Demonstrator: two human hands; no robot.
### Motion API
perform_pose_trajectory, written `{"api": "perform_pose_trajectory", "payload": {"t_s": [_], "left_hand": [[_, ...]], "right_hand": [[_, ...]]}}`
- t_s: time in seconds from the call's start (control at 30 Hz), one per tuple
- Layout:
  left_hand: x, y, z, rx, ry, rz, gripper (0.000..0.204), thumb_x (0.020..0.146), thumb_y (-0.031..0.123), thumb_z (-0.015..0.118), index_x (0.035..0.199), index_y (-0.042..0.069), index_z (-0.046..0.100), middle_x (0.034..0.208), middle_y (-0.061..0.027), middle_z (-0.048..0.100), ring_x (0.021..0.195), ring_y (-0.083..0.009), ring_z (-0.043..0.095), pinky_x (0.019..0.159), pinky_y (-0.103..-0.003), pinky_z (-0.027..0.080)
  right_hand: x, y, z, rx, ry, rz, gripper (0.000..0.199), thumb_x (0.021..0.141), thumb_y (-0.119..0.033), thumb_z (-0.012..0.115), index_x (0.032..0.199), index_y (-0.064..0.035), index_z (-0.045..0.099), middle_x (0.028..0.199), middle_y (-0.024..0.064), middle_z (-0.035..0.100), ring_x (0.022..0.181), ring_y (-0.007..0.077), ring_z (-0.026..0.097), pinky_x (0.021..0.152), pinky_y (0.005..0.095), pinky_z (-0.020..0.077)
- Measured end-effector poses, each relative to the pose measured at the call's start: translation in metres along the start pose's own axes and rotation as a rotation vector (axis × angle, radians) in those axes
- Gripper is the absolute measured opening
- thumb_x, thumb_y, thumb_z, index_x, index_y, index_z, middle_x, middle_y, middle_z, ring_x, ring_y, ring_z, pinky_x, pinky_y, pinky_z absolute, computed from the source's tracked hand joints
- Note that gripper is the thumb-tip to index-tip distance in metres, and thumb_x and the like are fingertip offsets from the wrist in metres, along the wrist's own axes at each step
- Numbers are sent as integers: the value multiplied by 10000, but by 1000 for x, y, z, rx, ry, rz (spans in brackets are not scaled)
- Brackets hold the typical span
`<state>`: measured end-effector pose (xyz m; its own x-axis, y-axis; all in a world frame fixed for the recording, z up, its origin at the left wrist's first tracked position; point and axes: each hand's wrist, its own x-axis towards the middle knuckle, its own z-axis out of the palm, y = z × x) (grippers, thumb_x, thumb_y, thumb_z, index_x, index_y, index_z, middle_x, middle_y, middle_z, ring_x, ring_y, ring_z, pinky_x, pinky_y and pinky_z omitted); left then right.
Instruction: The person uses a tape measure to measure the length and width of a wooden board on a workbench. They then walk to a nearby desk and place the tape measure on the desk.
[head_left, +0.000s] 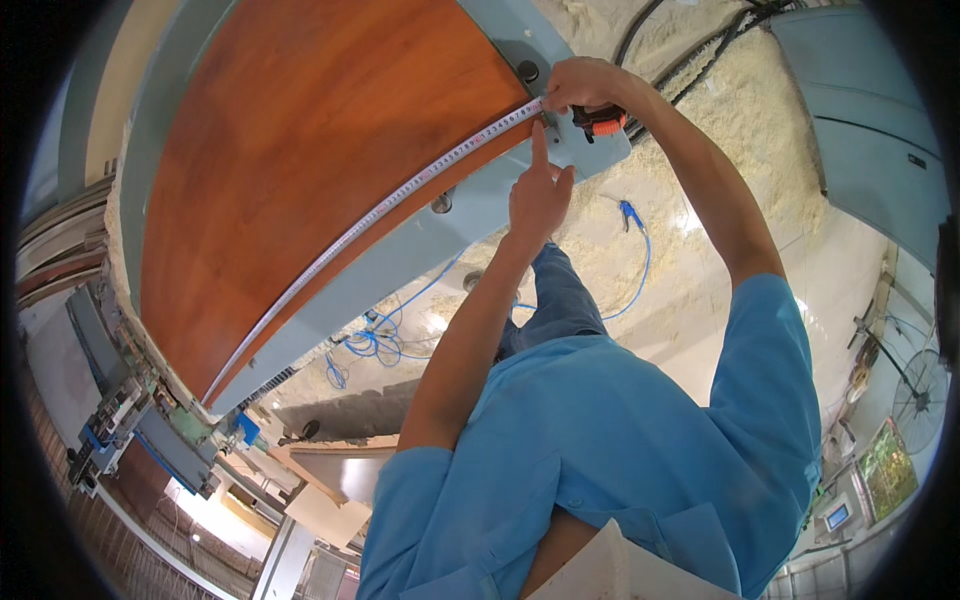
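A reddish-brown wood panel (330,110) lies on a grey-blue machine bed (485,200). The extended white blade of a tape measure (428,173) runs along the panel's near edge, from its far-left end to the right corner. My right hand (588,82) is closed on the tape measure at that corner, its orange and black case (602,124) showing below the fingers. Just beneath the blade, my left hand (541,200) points with its index finger stretched to the panel's corner. Its thumb stands apart, the other fingers are bent, and it holds nothing.
Round dark knobs (528,71) sit on the machine bed beside the panel. A blue air gun (628,212) and its coiled hose (375,343) lie on the sawdust-covered floor (720,200). Black cables (712,55) and a grey-blue cabinet (860,120) are at right; stacked boards (62,240) at left.
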<state>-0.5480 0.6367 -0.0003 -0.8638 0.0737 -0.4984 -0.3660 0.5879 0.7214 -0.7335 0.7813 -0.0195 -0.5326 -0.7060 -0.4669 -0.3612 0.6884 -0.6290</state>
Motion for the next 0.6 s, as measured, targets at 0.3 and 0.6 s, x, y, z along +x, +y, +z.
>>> {"api": "perform_pose_trajectory", "payload": {"t_s": [0.3,0.6], "left_hand": [[-1,1,4,-1,-20,-17,921,943,302,606,1608,72,13,996,-159,744,905,-361,718,824,-434,548],[0,6,8,-79,18,-8,926,941,294,609,1608,81,2,987,-163,745,918,-380,716,842,-451,545]], "right_hand": [[3,7,7,98,25,31,314,772,-338,660,675,-41,698,468,79,499,418,204,486,472,398,405],[3,5,8,52,30,85,332,774,-346,662,668,-32,687,478,76,499,434,205,478,479,400,393]]}}
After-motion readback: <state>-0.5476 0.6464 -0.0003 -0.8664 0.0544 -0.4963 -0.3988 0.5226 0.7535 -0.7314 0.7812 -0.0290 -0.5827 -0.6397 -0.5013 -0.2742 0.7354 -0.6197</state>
